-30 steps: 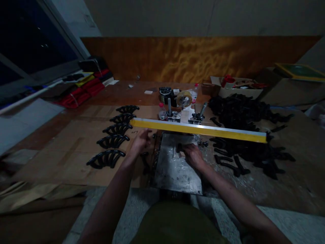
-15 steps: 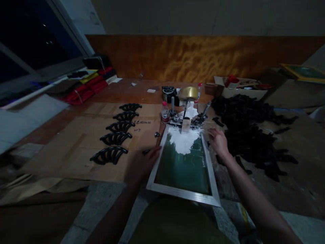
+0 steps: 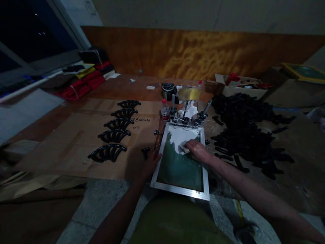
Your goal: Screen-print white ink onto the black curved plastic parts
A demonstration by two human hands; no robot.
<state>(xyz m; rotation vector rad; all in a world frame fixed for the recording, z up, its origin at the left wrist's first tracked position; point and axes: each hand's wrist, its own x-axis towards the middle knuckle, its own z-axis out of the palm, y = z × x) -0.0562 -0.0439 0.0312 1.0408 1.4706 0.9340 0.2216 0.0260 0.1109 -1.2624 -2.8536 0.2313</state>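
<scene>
Gripping a pale scraper (image 3: 183,148), the right hand (image 3: 199,151) meets white paste (image 3: 177,135) on a framed screen (image 3: 180,173); left hand (image 3: 152,160) by its edge, hold unclear to me.

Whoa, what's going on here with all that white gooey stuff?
Someone's right hand is holding a small scraper at the edge of the white paste on a green screen. The left hand is at the left side of the screen's metal frame. Off to the left, five fans of black pieces lie on cardboard. A big jumbled heap of black pieces is on the right.
</scene>
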